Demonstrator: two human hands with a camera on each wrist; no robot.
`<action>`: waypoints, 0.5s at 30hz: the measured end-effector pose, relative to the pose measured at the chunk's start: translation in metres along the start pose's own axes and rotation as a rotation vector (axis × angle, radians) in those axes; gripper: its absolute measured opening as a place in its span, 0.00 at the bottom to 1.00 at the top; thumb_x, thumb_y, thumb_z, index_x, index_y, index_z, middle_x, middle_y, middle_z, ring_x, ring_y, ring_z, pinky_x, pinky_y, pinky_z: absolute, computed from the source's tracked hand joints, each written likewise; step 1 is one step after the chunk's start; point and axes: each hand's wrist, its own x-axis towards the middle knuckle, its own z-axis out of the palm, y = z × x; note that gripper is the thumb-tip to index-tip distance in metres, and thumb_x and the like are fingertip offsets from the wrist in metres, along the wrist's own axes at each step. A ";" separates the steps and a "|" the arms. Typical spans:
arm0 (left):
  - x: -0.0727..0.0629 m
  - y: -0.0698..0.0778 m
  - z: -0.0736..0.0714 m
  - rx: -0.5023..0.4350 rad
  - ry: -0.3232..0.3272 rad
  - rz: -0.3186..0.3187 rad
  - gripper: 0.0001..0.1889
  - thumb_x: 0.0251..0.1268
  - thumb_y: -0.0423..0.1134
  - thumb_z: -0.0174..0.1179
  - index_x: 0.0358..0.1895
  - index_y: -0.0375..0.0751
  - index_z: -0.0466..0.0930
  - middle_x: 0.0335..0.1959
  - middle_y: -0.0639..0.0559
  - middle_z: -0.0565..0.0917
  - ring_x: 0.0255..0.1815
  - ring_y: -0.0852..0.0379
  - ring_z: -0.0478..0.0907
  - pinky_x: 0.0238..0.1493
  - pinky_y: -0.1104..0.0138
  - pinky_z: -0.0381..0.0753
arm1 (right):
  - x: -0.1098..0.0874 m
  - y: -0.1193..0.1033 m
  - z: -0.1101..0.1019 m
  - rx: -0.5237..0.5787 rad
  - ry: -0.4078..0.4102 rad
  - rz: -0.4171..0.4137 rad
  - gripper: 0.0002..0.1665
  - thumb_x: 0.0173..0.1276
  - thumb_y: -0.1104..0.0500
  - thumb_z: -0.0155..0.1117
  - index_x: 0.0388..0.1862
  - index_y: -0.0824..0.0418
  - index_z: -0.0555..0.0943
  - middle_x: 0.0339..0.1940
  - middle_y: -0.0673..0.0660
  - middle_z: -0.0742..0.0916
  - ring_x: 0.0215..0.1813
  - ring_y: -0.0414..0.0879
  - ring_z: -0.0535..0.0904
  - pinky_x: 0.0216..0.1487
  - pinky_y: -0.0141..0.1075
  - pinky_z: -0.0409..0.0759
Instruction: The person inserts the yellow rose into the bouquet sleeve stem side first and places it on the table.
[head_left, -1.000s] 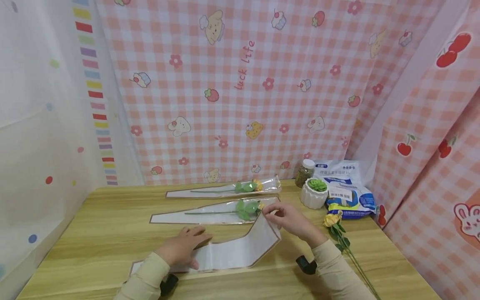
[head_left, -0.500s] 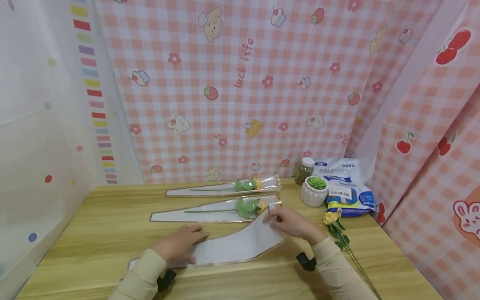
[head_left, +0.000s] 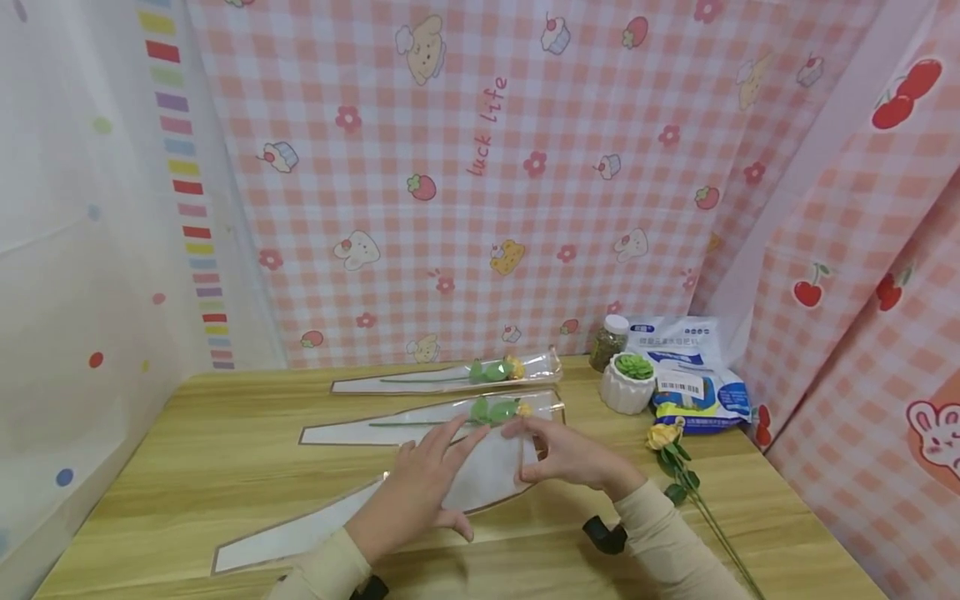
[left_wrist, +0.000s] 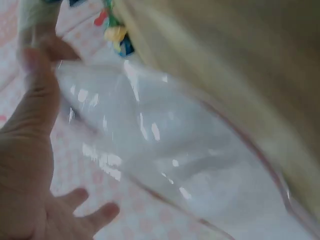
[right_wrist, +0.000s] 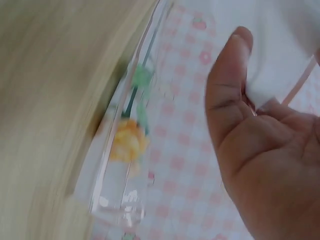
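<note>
A white-backed clear flower sleeve (head_left: 300, 525) with a brown border lies slanted across the table, its wide end raised at the right. My right hand (head_left: 573, 458) pinches that wide end by its edge; the right wrist view shows the sleeve (right_wrist: 275, 55) between curled fingers and thumb. Over the sleeve's middle, my left hand (head_left: 412, 496) reaches across with fingers extended and thumb spread. In the left wrist view the sleeve's film (left_wrist: 200, 145) is glossy and shows no flower inside. Just behind lies a second sleeve (head_left: 341, 435) holding a yellow rose (head_left: 523, 409), partly hidden by my fingers.
Farther back lies another sleeve (head_left: 360, 386) with a rose inside. Loose yellow roses (head_left: 663, 437) lie at the right. Behind them stand a white potted succulent (head_left: 628, 387), a lidded jar (head_left: 610, 346) and plastic packets (head_left: 701, 396). Checked cloth (head_left: 480, 208) hangs at the back.
My left hand has moved right and forward from the sleeve's narrow part toward its wide end. The narrow end has swung toward me and left. My right hand stays at the wide end.
</note>
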 end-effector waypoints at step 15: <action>-0.002 0.010 0.024 -0.141 0.096 -0.048 0.65 0.43 0.44 0.84 0.81 0.57 0.44 0.75 0.44 0.61 0.74 0.42 0.63 0.54 0.18 0.58 | 0.003 -0.023 0.024 0.195 0.002 0.018 0.27 0.66 0.69 0.68 0.62 0.73 0.72 0.48 0.61 0.83 0.39 0.45 0.84 0.36 0.33 0.84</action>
